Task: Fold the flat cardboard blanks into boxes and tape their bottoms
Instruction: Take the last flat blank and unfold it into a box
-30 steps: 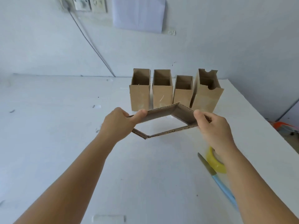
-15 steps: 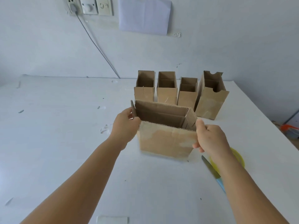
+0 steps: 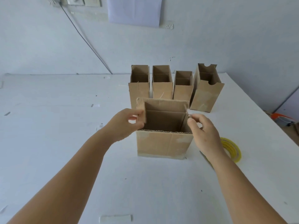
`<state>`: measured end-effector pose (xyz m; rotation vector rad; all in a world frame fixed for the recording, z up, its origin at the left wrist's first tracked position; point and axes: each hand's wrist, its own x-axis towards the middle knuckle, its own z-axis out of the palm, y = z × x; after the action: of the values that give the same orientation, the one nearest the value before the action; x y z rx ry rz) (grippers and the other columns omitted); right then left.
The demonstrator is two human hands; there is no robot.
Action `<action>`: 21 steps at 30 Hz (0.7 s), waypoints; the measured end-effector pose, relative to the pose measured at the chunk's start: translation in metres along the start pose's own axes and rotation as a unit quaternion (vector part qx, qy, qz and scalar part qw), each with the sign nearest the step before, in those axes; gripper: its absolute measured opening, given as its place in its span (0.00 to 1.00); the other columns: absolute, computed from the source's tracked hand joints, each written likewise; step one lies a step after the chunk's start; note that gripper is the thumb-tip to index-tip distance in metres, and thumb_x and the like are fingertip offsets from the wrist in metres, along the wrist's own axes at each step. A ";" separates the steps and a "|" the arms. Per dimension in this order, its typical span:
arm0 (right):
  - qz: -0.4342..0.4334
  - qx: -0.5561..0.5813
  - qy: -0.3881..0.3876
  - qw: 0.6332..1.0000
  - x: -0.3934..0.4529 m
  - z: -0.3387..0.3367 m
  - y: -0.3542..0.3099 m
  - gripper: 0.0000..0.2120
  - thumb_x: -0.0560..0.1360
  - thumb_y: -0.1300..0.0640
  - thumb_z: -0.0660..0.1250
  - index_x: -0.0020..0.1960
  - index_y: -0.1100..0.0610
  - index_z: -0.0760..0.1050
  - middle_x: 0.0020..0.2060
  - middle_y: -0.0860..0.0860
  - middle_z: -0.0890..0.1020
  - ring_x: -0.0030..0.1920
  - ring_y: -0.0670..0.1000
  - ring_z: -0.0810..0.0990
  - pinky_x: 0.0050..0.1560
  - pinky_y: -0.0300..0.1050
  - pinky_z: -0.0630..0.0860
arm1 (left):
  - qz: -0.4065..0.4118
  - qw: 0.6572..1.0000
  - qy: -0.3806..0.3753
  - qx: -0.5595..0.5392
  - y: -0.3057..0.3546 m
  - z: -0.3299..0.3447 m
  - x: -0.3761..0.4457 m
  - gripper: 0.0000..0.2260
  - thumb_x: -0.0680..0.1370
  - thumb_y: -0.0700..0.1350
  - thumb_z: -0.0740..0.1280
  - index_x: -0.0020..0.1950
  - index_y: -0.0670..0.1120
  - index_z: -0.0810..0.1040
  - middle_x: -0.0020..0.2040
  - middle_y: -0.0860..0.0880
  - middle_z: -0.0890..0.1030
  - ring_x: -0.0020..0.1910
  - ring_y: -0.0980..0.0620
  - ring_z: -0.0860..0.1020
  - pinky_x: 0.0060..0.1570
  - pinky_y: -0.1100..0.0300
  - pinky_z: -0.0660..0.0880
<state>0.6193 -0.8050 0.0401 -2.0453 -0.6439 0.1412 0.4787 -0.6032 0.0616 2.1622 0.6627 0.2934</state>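
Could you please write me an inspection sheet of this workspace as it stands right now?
Surface: white table, scuffed, with small scraps.
Job's things: open brown cardboard box upright in front; four narrower brown cardboard boxes in a row behind; yellow tape roll to its right.
Clutter: clear tape strip at the near edge.
Grippers: left hand pinches the box's left flap; right hand pinches its right wall.
Cables: grey cable down the wall.
Surroundings: white paper sheet on the wall; orange object on the floor.
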 end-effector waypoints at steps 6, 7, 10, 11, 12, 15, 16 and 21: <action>-0.106 -0.050 -0.027 0.993 -0.004 0.004 0.009 0.29 0.78 0.43 0.46 0.55 0.57 0.81 0.55 0.49 0.82 0.59 0.47 0.74 0.63 0.41 0.66 | 0.034 0.997 -0.053 -0.054 -0.025 0.009 -0.016 0.26 0.76 0.68 0.55 0.68 0.57 0.74 0.69 0.64 0.68 0.67 0.65 0.64 0.66 0.65 0.58; -0.115 -0.044 -0.037 0.992 -0.006 0.004 0.010 0.31 0.77 0.40 0.46 0.55 0.58 0.81 0.54 0.48 0.82 0.58 0.44 0.73 0.62 0.36 0.65 | 0.045 0.996 -0.059 -0.055 -0.031 0.011 -0.019 0.29 0.71 0.70 0.57 0.68 0.59 0.74 0.70 0.65 0.67 0.68 0.67 0.64 0.66 0.66 0.58; -0.075 -0.012 -0.062 0.995 -0.011 0.001 0.017 0.28 0.70 0.34 0.53 0.59 0.47 0.78 0.56 0.38 0.77 0.61 0.39 0.67 0.57 0.32 0.63 | 0.052 0.996 0.048 -0.058 -0.044 0.025 -0.019 0.14 0.73 0.61 0.67 0.56 0.59 0.81 0.64 0.65 0.75 0.63 0.66 0.71 0.64 0.65 0.66; -0.055 -0.008 -0.056 0.997 -0.011 0.002 0.020 0.23 0.70 0.35 0.58 0.59 0.44 0.77 0.55 0.37 0.75 0.62 0.41 0.68 0.56 0.35 0.64 | 0.038 0.991 0.097 -0.086 -0.042 0.031 -0.018 0.08 0.75 0.56 0.67 0.50 0.57 0.83 0.60 0.63 0.78 0.61 0.64 0.75 0.62 0.63 0.70; -0.044 -0.009 -0.036 0.998 -0.011 0.004 0.022 0.19 0.72 0.40 0.64 0.60 0.44 0.75 0.53 0.37 0.74 0.62 0.44 0.69 0.55 0.37 0.65 | 0.021 0.985 0.135 -0.108 -0.040 0.036 -0.017 0.06 0.77 0.52 0.67 0.46 0.54 0.84 0.57 0.62 0.80 0.58 0.62 0.77 0.60 0.62 0.72; -0.044 -0.015 0.016 0.999 -0.002 0.011 0.021 0.24 0.74 0.52 0.69 0.68 0.49 0.67 0.60 0.43 0.74 0.60 0.48 0.72 0.54 0.41 0.68 | -0.009 0.976 0.198 -0.088 -0.031 0.046 -0.013 0.04 0.77 0.47 0.68 0.44 0.51 0.80 0.52 0.57 0.81 0.53 0.56 0.79 0.54 0.63 0.74; -0.042 -0.011 0.013 0.999 0.002 0.011 0.019 0.29 0.74 0.52 0.70 0.71 0.49 0.62 0.65 0.45 0.70 0.61 0.48 0.71 0.56 0.43 0.70 | -0.012 0.975 0.206 -0.087 -0.028 0.047 -0.012 0.01 0.77 0.46 0.68 0.48 0.52 0.78 0.54 0.55 0.80 0.52 0.55 0.79 0.53 0.62 0.74; -0.047 -0.055 -0.086 0.994 0.022 0.007 0.010 0.44 0.73 0.55 0.70 0.76 0.42 0.42 0.76 0.42 0.48 0.75 0.53 0.55 0.72 0.57 0.60 | -0.018 0.992 0.109 -0.056 -0.024 0.038 0.002 0.34 0.79 0.42 0.64 0.78 0.55 0.50 0.75 0.55 0.59 0.55 0.53 0.76 0.53 0.55 0.78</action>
<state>0.6395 -0.7925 0.0309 -2.1195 -0.8723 0.2335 0.4882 -0.6145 0.0197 2.0259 0.7889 0.5409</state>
